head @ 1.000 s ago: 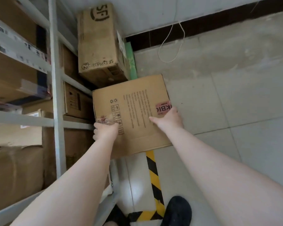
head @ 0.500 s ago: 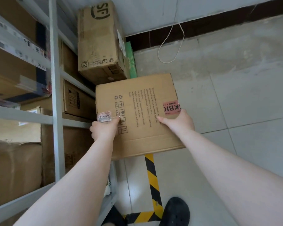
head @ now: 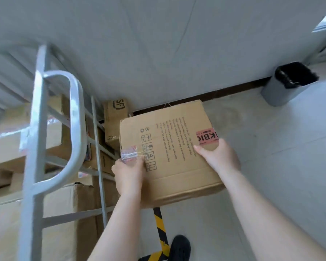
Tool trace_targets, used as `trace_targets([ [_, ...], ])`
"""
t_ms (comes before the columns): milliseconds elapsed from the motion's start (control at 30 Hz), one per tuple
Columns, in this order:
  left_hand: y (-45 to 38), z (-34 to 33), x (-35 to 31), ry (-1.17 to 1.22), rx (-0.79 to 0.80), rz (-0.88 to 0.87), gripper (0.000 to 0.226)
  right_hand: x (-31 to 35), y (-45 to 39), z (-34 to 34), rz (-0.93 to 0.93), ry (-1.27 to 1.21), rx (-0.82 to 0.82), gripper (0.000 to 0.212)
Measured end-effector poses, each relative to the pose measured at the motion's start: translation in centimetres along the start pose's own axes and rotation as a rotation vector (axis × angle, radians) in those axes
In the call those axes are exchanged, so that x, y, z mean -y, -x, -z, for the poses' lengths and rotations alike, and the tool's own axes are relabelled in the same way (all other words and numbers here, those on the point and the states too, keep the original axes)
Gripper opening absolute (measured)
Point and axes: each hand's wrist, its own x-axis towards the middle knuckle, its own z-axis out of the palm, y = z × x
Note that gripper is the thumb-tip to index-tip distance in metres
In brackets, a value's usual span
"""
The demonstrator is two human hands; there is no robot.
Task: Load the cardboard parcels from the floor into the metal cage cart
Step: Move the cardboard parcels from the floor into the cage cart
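Observation:
I hold a brown cardboard parcel (head: 177, 140) with black printed text and a pink label, lifted off the floor in front of me. My left hand (head: 129, 173) grips its near left edge by a patch of clear tape. My right hand (head: 219, 157) grips its near right edge just below the pink label. The grey metal cage cart (head: 36, 147) stands at my left, its looped handle close to the camera, with several cardboard boxes behind its bars. A second parcel marked SF (head: 115, 117) stands on the floor beyond the held one, against the wall.
A grey bin with a black liner (head: 288, 83) stands by the wall at the right. Yellow-black hazard tape (head: 161, 227) runs along the tiled floor under the parcel, beside my black shoe (head: 179, 247). A white wall closes the far side.
The parcel has risen with both hands still gripping it, and my view has tilted up, bringing the cart's handle, the wall and the bin into sight.

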Motion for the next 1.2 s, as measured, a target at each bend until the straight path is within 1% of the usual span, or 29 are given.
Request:
trace_targets([
  [100, 5.4, 3.5, -5.6, -0.027, -0.02, -0.12, 0.065, 2.9, 4.6, 7.0, 0.057, -0.028, -0.099, 0.067],
  [233, 10.6, 7.2, -11.7, -0.042, -0.068, -0.291, 0.066, 5.4, 9.1, 13.4, 0.118, -0.126, -0.226, 0.064],
  [333, 12.4, 9.3, -14.8, -0.023, -0.088, -0.366, 0.067, 6.8, 11.1, 16.3, 0.163, -0.164, -0.293, 0.061],
  [400, 13.3, 10.7, -16.3, 0.017, -0.096, -0.412, 0.067, 7.9, 12.0, 17.8, 0.185, -0.176, -0.333, 0.064],
  [567, 14.5, 15.5, -19.5, 0.089, -0.192, -0.5, 0.065, 12.9, 14.0, 20.4, 0.345, -0.21, -0.321, 0.067],
  [700, 13.7, 21.7, -21.2, 0.214, -0.287, -0.509, 0.058, 18.8, 15.8, 19.7, 0.494, -0.247, -0.289, 0.068],
  [733, 13.0, 23.5, -21.3, 0.255, -0.316, -0.501, 0.058, 20.5, 16.4, 19.3, 0.54, -0.248, -0.274, 0.069],
  [800, 11.0, 27.0, -21.4, 0.379, -0.326, -0.459, 0.057, 24.5, 17.5, 18.3, 0.648, -0.203, -0.283, 0.067],
  [833, 9.8, 28.6, -21.2, 0.436, -0.316, -0.43, 0.059, 26.9, 18.1, 17.9, 0.701, -0.156, -0.298, 0.066],
  [900, 7.8, 31.4, -20.7, 0.529, -0.311, -0.372, 0.073, 32.1, 18.8, 17.0, 0.788, -0.043, -0.297, 0.066],
  [933, 6.6, 32.8, -20.4, 0.584, -0.317, -0.361, 0.078, 34.9, 18.9, 16.4, 0.826, -0.006, -0.268, 0.066],
  [967, 5.5, 34.2, -20.2, 0.627, -0.325, -0.354, 0.076, 37.4, 18.8, 15.6, 0.862, 0.005, -0.224, 0.065],
  [1033, 3.1, 37.2, -20.4, 0.669, -0.4, -0.364, 0.061, 41.8, 18.5, 13.4, 0.909, -0.025, -0.136, 0.063],
  [1067, 2.0, 38.8, -20.5, 0.672, -0.458, -0.368, 0.057, 43.6, 18.3, 12.0, 0.93, -0.057, -0.097, 0.063],
  [1200, -2.0, 44.1, -20.4, 0.644, -0.686, -0.349, 0.059, 49.7, 17.8, 4.7, 1.026, -0.19, 0.068, 0.06],
])
